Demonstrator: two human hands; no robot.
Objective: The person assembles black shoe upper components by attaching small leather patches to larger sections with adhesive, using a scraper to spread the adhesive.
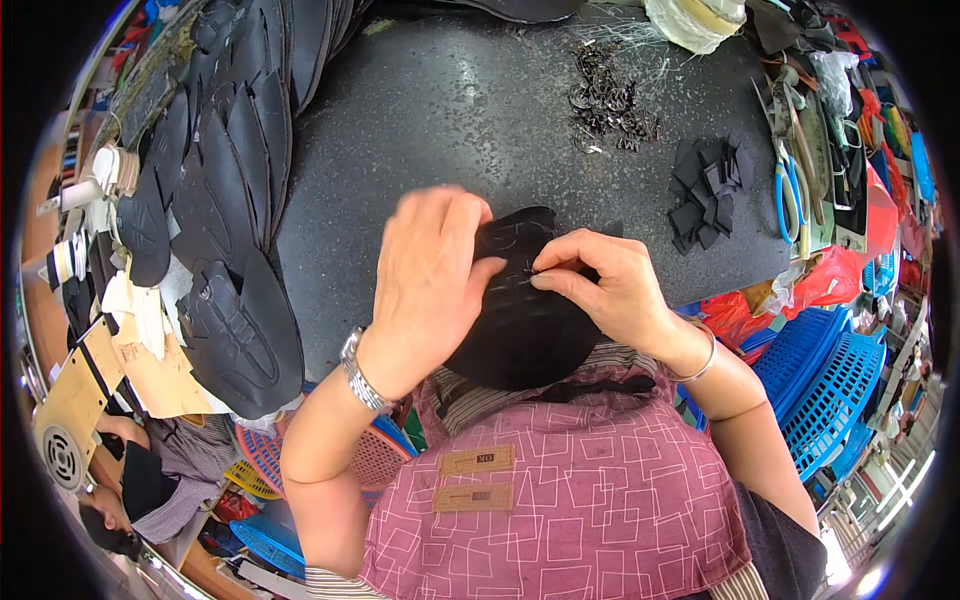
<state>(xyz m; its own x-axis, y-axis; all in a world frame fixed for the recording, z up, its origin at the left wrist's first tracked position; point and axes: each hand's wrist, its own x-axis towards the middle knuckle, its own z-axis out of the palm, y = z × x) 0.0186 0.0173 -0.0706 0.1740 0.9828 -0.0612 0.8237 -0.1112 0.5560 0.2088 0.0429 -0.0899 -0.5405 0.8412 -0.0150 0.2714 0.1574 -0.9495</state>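
A black shoe piece [527, 335], with small slits or ridges across its middle, rests at the table's near edge against my apron. My left hand [425, 270] is closed on its left side, thumb lying on the surface and fingertips hidden behind the knuckles. On the right, my right hand [600, 280] pinches thumb and forefinger together at the middle of the piece. Whatever sits between those fingertips is too small to name. Beyond my hands lie a pile of small dark metal clips [608, 95] and a heap of black square patches [710, 190].
Stacked black shoe pieces [235, 180] cover the table's left side. Blue-handled scissors [790, 195] and other tools line the right edge. A thread roll [697, 20] stands at the back. Blue baskets [830, 390] are to the right; another person [190, 470] sits at lower left.
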